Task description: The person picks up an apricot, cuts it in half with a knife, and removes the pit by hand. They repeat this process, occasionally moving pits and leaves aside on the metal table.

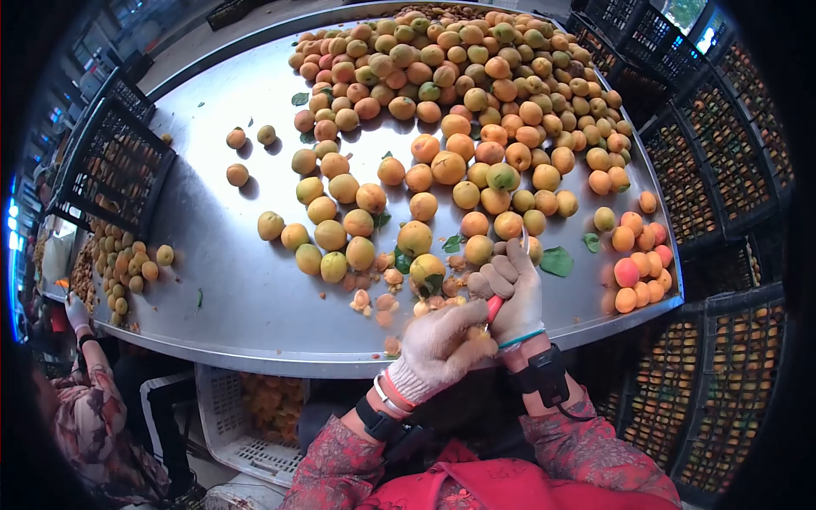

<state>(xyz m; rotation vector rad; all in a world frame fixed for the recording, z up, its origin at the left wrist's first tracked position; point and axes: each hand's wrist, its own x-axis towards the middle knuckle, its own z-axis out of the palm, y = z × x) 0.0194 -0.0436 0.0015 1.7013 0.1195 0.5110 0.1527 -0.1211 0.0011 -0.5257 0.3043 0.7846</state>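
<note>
Fisheye-bent, dark-cornered view; white glare across the metal table (229,289).

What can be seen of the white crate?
The crate looks like rigid plastic, with small slots in its walls. It is low down on the person's left, partly under the table, and holds orange fruit, which touches its inside. The table hides its far part, so its full shape cannot be told.

A table (221,293) spans the middle of the frame. The main fruit pile (442,64) lies across its top, spreading toward centre (a small cluster (643,274) sits near its right corner). Crates (704,357) line the right side; a basket (208,404) stands lower left.
</note>
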